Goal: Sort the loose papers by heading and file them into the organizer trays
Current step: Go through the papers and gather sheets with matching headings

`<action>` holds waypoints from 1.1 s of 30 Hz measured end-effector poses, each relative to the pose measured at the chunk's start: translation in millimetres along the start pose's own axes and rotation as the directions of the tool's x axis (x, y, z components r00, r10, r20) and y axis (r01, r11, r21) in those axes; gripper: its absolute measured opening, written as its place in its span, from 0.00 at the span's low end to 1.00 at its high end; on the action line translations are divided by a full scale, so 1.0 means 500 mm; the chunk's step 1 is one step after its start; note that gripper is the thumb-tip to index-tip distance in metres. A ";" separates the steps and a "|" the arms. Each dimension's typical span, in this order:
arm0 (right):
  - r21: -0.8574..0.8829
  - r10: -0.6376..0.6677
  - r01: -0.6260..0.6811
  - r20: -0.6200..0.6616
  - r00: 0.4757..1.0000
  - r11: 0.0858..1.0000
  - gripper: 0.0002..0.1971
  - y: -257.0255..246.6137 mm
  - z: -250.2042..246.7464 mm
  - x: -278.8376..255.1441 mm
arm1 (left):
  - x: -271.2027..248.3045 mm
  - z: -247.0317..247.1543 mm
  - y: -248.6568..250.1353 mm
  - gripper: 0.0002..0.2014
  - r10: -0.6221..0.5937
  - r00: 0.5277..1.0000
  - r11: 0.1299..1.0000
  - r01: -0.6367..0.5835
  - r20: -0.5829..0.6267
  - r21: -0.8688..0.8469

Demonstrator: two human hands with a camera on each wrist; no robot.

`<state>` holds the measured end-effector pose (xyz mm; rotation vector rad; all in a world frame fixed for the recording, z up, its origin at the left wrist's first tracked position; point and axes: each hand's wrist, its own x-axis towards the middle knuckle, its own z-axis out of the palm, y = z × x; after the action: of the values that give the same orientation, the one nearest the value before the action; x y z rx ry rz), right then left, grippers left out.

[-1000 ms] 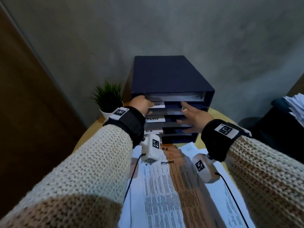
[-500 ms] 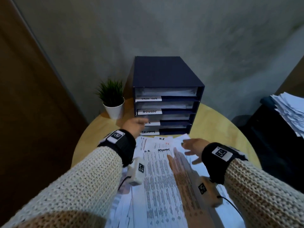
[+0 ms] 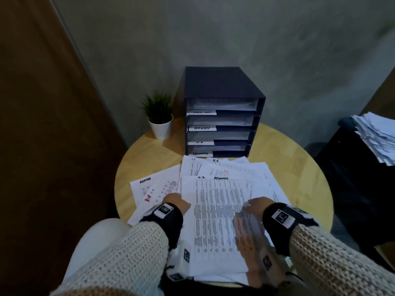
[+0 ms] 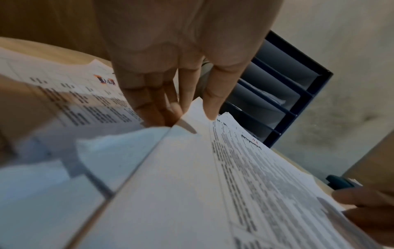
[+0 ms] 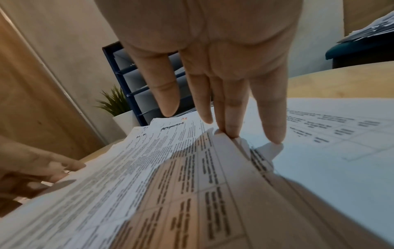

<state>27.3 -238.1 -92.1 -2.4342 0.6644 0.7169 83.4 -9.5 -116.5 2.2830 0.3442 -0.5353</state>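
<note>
A round, pale wooden table (image 3: 288, 167) stands against a rough grey plaster wall (image 3: 256, 39), beside a brown wooden panel (image 3: 38, 124). At the table's far edge sits a boxy dark blue organizer (image 3: 222, 86) with four stacked trays, each fronted by a white handwritten label; one reads ADMIN, one H.R, and the others are too blurred to read. The trays hold thin layers of paper. Spread in front of it, across the middle of the table, lie the loose papers (image 3: 215, 210): white printed sheets fanned and overlapping, dense with columns of small type, with headings such as H.R and ADMIN handwritten at their tops. To the right, on dark furniture, rests another untidy paper stack (image 3: 378, 137). A small spiky green plant in a smooth white pot (image 3: 160, 127) stands left of the organizer. The left hand (image 3: 176, 202), in a chunky cream knit sleeve, pinches the left edge of the top sheets between thumb and fingers. The right hand (image 3: 255, 207) lies with straight, slightly spread fingers, tips resting on the right edge.
</note>
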 end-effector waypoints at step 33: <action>0.056 0.233 -0.227 -0.153 0.960 0.972 0.19 0.102 -0.024 0.031 | 0.039 0.063 0.005 0.19 0.245 0.966 0.960 -0.254 -0.084 -0.118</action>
<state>13.7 -288.0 -109.3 -2.4205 1.0281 0.5957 93.0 -32.8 -144.1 2.1820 0.1162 -0.2971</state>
